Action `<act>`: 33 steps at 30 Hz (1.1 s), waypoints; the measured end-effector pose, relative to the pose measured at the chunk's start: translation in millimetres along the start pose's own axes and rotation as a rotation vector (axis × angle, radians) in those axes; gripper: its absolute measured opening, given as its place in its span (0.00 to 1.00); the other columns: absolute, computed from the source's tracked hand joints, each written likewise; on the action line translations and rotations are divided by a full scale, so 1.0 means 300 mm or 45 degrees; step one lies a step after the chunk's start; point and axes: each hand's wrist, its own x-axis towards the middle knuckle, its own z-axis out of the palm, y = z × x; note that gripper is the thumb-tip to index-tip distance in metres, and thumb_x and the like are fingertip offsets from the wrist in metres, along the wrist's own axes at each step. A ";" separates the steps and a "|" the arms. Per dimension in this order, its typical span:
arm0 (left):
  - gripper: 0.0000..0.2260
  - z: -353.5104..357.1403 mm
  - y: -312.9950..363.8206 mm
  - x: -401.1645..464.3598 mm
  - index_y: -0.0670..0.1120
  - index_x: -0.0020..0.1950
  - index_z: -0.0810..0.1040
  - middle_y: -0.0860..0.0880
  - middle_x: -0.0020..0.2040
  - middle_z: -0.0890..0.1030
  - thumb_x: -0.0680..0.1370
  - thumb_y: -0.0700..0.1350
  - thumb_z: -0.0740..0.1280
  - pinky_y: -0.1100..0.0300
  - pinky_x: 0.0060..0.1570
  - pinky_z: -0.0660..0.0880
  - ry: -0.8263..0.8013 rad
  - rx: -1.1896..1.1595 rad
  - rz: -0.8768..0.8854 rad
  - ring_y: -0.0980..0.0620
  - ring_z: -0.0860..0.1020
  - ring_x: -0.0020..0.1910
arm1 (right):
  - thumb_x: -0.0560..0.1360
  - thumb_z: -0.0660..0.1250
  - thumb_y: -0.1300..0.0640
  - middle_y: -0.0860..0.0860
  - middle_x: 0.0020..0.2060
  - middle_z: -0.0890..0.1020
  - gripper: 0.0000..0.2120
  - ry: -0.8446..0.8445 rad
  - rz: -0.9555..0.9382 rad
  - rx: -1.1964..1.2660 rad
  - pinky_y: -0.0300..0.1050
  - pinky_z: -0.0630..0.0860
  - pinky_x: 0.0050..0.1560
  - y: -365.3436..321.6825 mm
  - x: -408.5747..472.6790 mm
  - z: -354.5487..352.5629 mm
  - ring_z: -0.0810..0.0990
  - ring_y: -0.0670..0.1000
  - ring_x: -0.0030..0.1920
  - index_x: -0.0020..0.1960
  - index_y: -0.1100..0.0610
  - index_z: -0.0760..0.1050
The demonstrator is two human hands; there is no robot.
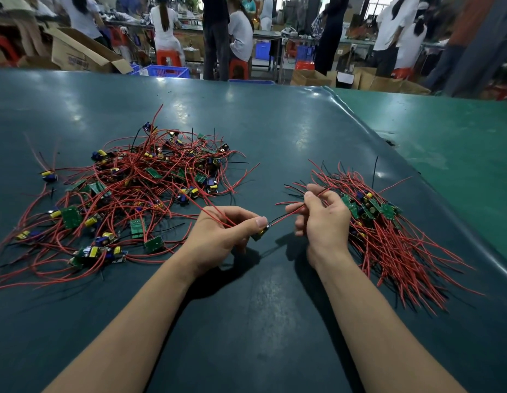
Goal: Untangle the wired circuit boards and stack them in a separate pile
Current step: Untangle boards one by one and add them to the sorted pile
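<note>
A: Describe the surface.

B: The surface (246, 123) is a dark teal mat with a lighter green section along its right edge. Beyond the far edge stand people, red stools (168, 58), blue crates (167, 71) and cardboard boxes (76, 52).

A: Locate the boards.

B: The tangle (127, 194) lies on the left half of the surface: green boards with yellow and blue parts, crossed by looping red and black wires. The pile (388, 222) lies on the right half, well apart from the tangle; its boards sit at the far end and its wires run roughly parallel toward the near right.

A: State of the left hand.

B: The left hand (221, 236) is raised between the two groups. Its thumb and curled fingers (241, 217) pinch one board (259, 234), and red wires pass over the hand back toward the tangle.

A: State of the right hand.

B: The right hand (323, 219) sits just left of the pile. Its fingers (311, 191) are curled and pinch the lead (286, 215), a red and black wire running from the held board. The lead is stretched nearly straight between the two hands.
</note>
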 end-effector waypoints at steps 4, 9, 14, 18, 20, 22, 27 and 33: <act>0.10 0.000 0.003 -0.002 0.39 0.40 0.83 0.43 0.31 0.79 0.69 0.46 0.73 0.62 0.27 0.72 -0.005 -0.017 0.004 0.52 0.69 0.26 | 0.81 0.58 0.63 0.53 0.35 0.86 0.09 0.007 -0.143 -0.163 0.38 0.68 0.20 -0.001 -0.003 -0.004 0.74 0.46 0.23 0.49 0.52 0.73; 0.06 -0.001 -0.002 -0.002 0.40 0.39 0.83 0.48 0.28 0.79 0.70 0.44 0.73 0.63 0.26 0.71 -0.003 -0.014 -0.006 0.53 0.69 0.24 | 0.80 0.59 0.66 0.53 0.36 0.86 0.11 0.014 -0.124 -0.108 0.37 0.67 0.20 -0.003 -0.002 -0.005 0.74 0.46 0.23 0.46 0.54 0.74; 0.08 -0.008 -0.003 0.001 0.41 0.38 0.84 0.43 0.31 0.78 0.69 0.46 0.73 0.62 0.26 0.72 -0.006 -0.069 -0.008 0.53 0.68 0.25 | 0.82 0.59 0.63 0.53 0.35 0.86 0.08 0.003 -0.093 0.052 0.35 0.66 0.20 -0.012 0.006 -0.009 0.72 0.46 0.21 0.50 0.53 0.75; 0.07 -0.008 -0.006 0.004 0.44 0.37 0.84 0.45 0.31 0.79 0.69 0.47 0.73 0.63 0.26 0.72 -0.007 -0.092 0.003 0.54 0.68 0.25 | 0.83 0.59 0.55 0.54 0.32 0.85 0.10 0.065 0.019 0.157 0.33 0.64 0.20 -0.019 0.009 -0.013 0.70 0.46 0.17 0.48 0.56 0.76; 0.07 -0.010 -0.007 0.004 0.44 0.37 0.85 0.47 0.30 0.79 0.69 0.48 0.73 0.64 0.26 0.71 0.027 -0.113 0.005 0.55 0.69 0.24 | 0.84 0.58 0.50 0.54 0.34 0.86 0.13 0.081 0.123 0.209 0.33 0.66 0.19 -0.023 0.010 -0.013 0.71 0.46 0.17 0.49 0.57 0.75; 0.08 -0.014 -0.010 0.010 0.44 0.37 0.85 0.47 0.31 0.80 0.69 0.48 0.73 0.65 0.25 0.69 0.103 -0.174 0.009 0.55 0.69 0.23 | 0.82 0.58 0.44 0.53 0.35 0.85 0.17 0.046 0.233 0.233 0.34 0.67 0.19 -0.026 0.007 -0.010 0.73 0.47 0.20 0.53 0.58 0.74; 0.08 -0.019 -0.017 0.014 0.44 0.39 0.85 0.39 0.33 0.78 0.68 0.48 0.73 0.64 0.25 0.68 0.193 -0.181 0.014 0.52 0.68 0.24 | 0.77 0.67 0.47 0.47 0.24 0.69 0.12 -0.440 0.355 -0.059 0.33 0.57 0.22 -0.009 -0.049 0.019 0.62 0.43 0.21 0.46 0.55 0.81; 0.08 -0.017 -0.021 0.007 0.44 0.38 0.85 0.46 0.32 0.79 0.69 0.49 0.73 0.63 0.27 0.66 0.109 -0.105 0.023 0.54 0.67 0.26 | 0.77 0.69 0.57 0.47 0.23 0.70 0.09 -0.444 0.222 -0.065 0.34 0.58 0.22 -0.008 -0.055 0.019 0.62 0.44 0.22 0.40 0.57 0.83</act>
